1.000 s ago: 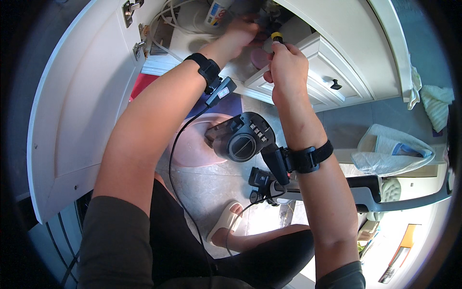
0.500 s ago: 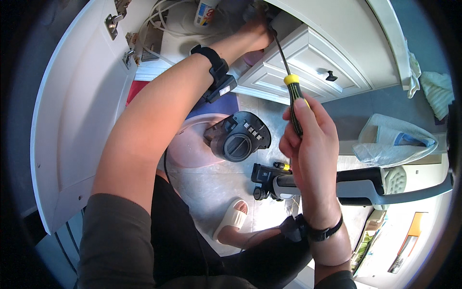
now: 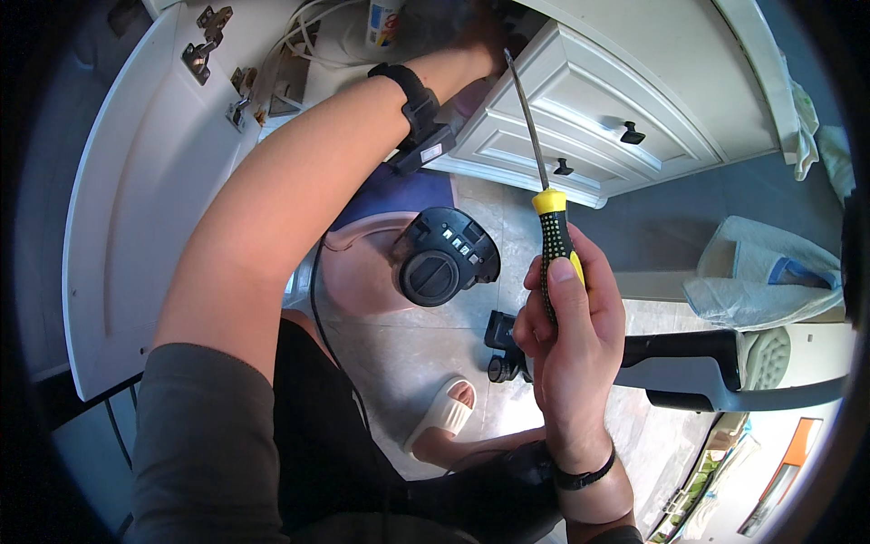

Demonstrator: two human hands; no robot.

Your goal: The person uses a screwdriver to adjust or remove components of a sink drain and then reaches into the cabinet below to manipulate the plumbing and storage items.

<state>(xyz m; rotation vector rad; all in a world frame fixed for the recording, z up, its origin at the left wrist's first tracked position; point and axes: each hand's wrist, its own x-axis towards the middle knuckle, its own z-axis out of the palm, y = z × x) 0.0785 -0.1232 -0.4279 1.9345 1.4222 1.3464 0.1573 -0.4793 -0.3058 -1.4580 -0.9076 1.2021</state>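
Observation:
My right hand [image 3: 577, 317] is closed round the handle of a screwdriver [image 3: 553, 238], black and yellow with a long metal shaft. The shaft points up and a little left, its tip in front of the edge of the cabinet opening. My left arm stretches into the open white cabinet. Deep in its shadow, my left hand [image 3: 485, 38] shows only in part, with its fingers hidden. Near that arm in the cabinet are a white bottle [image 3: 383, 23] with a coloured label and looped white hoses [image 3: 304, 38].
The open cabinet door [image 3: 136, 208] stands at the left, and white drawers [image 3: 580, 100] are at the right. Below lie a pink basin [image 3: 358, 272] and a black round-capped device [image 3: 444, 258]. A grey-black long-handled appliance [image 3: 689, 367] and a hanging towel [image 3: 761, 272] are to the right.
My right hand and the screwdriver have moved slightly down and left, and the shaft is more upright. My left arm is still inside the cabinet. The whole view has shifted a little.

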